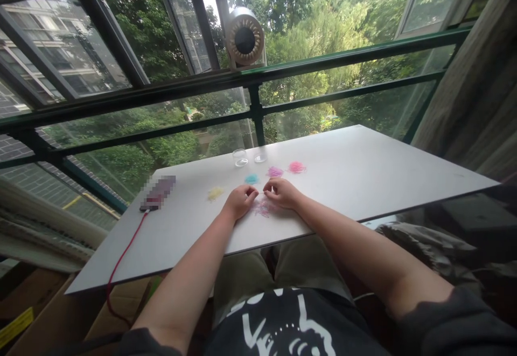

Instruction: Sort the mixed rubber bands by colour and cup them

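My left hand (241, 201) and my right hand (279, 192) face each other low over a white table (343, 178), thumbs and fingertips pinched a short way apart. What sits between the fingertips is too small to make out. Just below them lies a loose pile of mixed thin, coloured strands or loops (262, 210), perhaps small rubber bands. Around the hands are separate piles sorted by colour: a yellow pile (215, 193) to the left, a blue pile (251, 179) just beyond, a purple pile (275, 172), and a pink pile (297, 167) to the right.
Two clear round containers (241, 161) stand near the table's far edge. On the left, a blurred-out phone-like device (159, 192) has a red cable (126, 251) running over the front edge. Beyond the table are a green railing (194, 125) and a round fan-like device (245, 38).
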Demonstrator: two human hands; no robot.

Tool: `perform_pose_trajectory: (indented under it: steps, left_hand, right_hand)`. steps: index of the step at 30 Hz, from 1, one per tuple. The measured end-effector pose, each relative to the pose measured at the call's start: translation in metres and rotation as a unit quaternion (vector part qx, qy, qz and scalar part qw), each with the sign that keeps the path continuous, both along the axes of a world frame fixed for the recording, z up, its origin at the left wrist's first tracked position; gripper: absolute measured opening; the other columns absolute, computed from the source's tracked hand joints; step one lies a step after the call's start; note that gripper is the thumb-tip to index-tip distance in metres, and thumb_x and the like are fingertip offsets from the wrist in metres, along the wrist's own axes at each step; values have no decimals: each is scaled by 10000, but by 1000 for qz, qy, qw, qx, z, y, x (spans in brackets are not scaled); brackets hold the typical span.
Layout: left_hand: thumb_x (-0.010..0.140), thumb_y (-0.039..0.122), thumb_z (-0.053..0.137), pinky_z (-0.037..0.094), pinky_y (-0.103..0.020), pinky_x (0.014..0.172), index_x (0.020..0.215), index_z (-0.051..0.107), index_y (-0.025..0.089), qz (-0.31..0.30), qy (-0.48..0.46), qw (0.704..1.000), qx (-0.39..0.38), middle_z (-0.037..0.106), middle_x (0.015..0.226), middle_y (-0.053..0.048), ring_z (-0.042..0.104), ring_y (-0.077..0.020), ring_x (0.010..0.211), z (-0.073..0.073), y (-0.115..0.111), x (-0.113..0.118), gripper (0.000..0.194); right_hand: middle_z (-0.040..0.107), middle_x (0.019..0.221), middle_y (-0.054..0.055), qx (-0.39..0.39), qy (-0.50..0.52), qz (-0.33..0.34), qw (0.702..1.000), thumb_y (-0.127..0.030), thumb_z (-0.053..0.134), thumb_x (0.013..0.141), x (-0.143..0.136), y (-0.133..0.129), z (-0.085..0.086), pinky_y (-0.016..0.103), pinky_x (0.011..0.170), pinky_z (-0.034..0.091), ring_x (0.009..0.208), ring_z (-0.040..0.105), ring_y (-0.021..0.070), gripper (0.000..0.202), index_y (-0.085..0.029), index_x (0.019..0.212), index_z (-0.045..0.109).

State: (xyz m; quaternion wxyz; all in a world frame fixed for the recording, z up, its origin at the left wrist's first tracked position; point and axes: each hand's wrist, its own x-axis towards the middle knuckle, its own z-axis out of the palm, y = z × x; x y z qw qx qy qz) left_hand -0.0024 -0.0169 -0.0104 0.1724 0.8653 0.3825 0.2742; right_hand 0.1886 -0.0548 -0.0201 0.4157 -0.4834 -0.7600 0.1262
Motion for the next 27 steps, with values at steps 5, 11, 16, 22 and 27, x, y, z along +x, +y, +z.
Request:
perform_pose_trajectory:
  steps: [5,11,16,22,27]
  left_hand:
    - [828,371,500,453,-253,665,829,645,175,-2,-2,1000,5,663,789,-37,581,-150,711,-2,1,-1,243]
    - [830,371,496,463,-261,698,844,649,174,-2,-18,1000,-5,667,799,-40,594,-158,742,-2,0,-1,249]
    - [881,314,379,474,-263,745,888,655,170,6,-67,997,-28,681,824,-39,615,-156,793,1,-1,-3,311]
    - [803,286,493,484,-252,703,918,669,168,3,-56,998,-25,693,830,-37,616,-149,746,-1,-1,-3,241]
    - [747,329,587,479,-240,652,882,688,168,-11,-47,999,-17,701,789,-37,597,-131,648,-2,-3,-1,233]
  right_hand:
    - [572,698,8,5,-12,3,1000,-128,583,709,-2,1,-2,222,586,376,582,460,94,75,-163,703,649]
    - [566,693,-1,17,-6,12,1000,-77,572,670,0,4,-5,213,581,375,588,461,93,115,-166,705,636]
    - [573,691,-1,19,-3,5,1000,-74,559,664,2,4,-5,214,585,375,596,466,97,126,-167,699,637]
    - [573,685,-2,23,-2,3,1000,-88,570,666,2,4,-5,211,581,370,594,468,95,106,-166,701,632]
    - [563,680,-5,31,-13,4,999,-87,572,672,2,3,-5,204,578,365,590,462,91,105,-163,703,637]
